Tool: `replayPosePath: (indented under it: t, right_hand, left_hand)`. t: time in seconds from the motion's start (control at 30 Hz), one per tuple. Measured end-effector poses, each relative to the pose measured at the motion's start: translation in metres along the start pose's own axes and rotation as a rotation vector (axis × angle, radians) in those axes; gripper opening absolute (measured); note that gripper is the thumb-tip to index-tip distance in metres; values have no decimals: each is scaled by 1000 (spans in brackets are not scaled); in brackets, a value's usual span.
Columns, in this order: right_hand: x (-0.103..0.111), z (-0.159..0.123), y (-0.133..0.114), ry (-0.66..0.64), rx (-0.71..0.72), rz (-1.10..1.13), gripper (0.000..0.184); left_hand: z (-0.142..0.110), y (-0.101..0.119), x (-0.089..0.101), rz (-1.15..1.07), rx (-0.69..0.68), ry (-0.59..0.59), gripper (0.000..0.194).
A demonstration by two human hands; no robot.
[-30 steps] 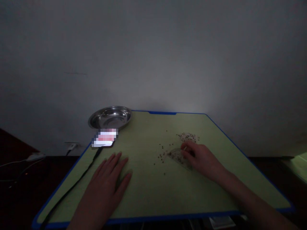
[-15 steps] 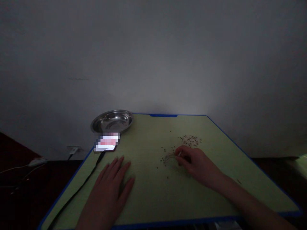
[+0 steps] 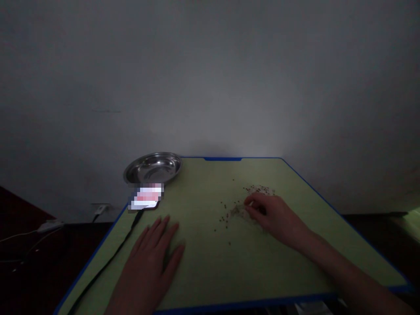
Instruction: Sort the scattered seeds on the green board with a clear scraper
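My left hand (image 3: 154,253) lies flat and open on the green table top (image 3: 210,262), fingers together and pointing away from me. My right hand (image 3: 274,214) rests on the table with its fingers curled down among small dark seeds (image 3: 229,212) scattered there. A denser heap of seeds (image 3: 260,189) lies just beyond its knuckles. In this dim light I cannot make out what the fingertips pinch.
A steel bowl (image 3: 152,167) stands at the table's far left corner. In front of it lies a phone (image 3: 146,196) with a lit screen; its dark cable (image 3: 108,258) runs toward me along the left edge. A blue rim (image 3: 315,192) borders the table.
My right hand slid left through the seeds, then back right toward the heap. The pale smear under it a second ago is not visible now. My left hand stayed put.
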State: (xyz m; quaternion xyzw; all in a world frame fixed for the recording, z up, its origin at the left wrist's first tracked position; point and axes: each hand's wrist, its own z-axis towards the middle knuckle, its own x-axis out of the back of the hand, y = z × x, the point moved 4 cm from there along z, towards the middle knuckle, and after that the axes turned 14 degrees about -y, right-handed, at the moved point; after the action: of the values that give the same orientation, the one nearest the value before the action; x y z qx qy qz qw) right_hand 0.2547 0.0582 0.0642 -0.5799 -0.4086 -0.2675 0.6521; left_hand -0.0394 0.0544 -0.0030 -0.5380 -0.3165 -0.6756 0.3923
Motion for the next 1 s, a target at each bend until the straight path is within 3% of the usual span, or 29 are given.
replayPosePath:
  t: [0.4,0.7,1.0]
  right_hand:
    - [-11,4,-11,-49,50,54,12]
    - [-4,2,8,-14,-8,64,12]
    - [-9,7,3,-42,18,56,12]
  left_hand:
    - [0,0,1,14,-1,-1,51]
    - [0,0,0,22,-22,40,51]
    - [0,2,2,21,-10,45,50]
